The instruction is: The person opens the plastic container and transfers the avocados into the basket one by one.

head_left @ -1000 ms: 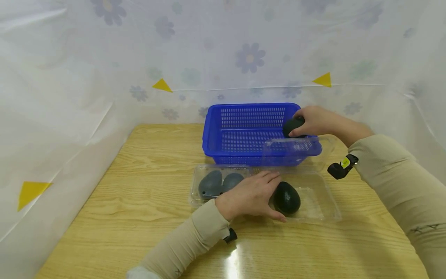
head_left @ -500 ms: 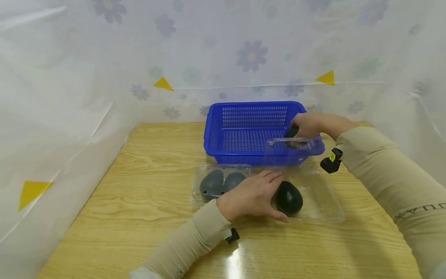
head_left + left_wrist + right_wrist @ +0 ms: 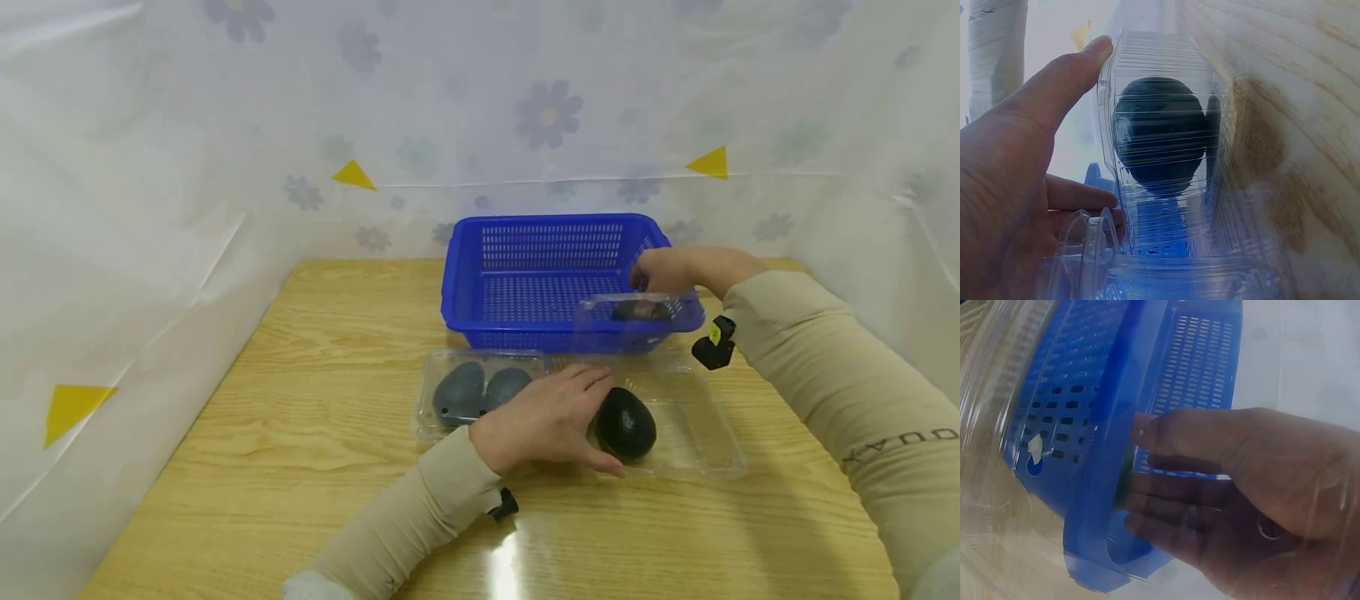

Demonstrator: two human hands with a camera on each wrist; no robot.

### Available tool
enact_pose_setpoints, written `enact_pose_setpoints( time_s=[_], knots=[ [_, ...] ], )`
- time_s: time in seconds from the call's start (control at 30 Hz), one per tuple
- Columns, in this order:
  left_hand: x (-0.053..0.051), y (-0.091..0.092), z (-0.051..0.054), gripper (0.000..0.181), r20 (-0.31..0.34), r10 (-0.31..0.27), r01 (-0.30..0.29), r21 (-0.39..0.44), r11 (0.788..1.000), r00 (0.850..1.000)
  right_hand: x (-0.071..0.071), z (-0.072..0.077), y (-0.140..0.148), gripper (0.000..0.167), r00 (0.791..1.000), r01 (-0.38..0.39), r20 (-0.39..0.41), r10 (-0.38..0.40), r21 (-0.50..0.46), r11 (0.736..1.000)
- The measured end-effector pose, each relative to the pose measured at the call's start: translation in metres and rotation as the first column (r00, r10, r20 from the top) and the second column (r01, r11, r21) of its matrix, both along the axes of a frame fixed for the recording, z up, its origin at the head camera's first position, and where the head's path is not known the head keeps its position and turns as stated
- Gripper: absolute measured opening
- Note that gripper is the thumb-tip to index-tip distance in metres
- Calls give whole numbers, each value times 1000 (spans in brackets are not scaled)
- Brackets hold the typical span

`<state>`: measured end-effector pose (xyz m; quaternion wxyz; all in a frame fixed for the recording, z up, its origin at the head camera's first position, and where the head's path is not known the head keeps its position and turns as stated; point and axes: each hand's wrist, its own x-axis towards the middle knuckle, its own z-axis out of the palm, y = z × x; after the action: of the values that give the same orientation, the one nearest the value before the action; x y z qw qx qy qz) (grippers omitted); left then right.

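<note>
My left hand (image 3: 551, 417) holds the left end of an open clear plastic clamshell (image 3: 693, 429), thumb at the near rim and fingers toward the hinge. One dark green avocado (image 3: 627, 423) lies in its tray; the left wrist view shows this avocado (image 3: 1160, 134) through the ribbed wall. My right hand (image 3: 666, 269) reaches into the right end of a blue plastic basket (image 3: 461, 321). There it grips another avocado (image 3: 637, 310), seen dimly through the raised clear lid. In the right wrist view the basket's rim (image 3: 1104, 456) hides most of that avocado.
Left of the open clamshell stands a closed clear clamshell (image 3: 427, 421) with two avocados (image 3: 459, 390) inside, partly behind my left hand. The raised lid (image 3: 592, 329) stands in front of the basket's right part. A patterned curtain (image 3: 420, 100) hangs behind the wooden table (image 3: 300, 417).
My right hand has gone lower at the basket's right end, and the avocado there has come down and nearer, behind the lid. The left hand keeps its hold on the clamshell.
</note>
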<state>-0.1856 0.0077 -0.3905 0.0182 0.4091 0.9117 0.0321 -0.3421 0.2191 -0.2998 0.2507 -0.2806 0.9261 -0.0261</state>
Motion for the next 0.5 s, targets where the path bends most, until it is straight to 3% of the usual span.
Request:
enact_pose_setpoints(
  time_s=[0.27, 0.5],
  knots=[
    [-1, -2, -1, 111, 0, -4, 4, 9, 1000, 1000, 1, 4, 2, 38, 999, -28, -41, 26, -44, 999],
    [-1, -3, -3, 111, 9, -3, 3, 11, 1000, 1000, 7, 14, 8, 42, 994, 11, -110, -18, -59, 998]
  ],
)
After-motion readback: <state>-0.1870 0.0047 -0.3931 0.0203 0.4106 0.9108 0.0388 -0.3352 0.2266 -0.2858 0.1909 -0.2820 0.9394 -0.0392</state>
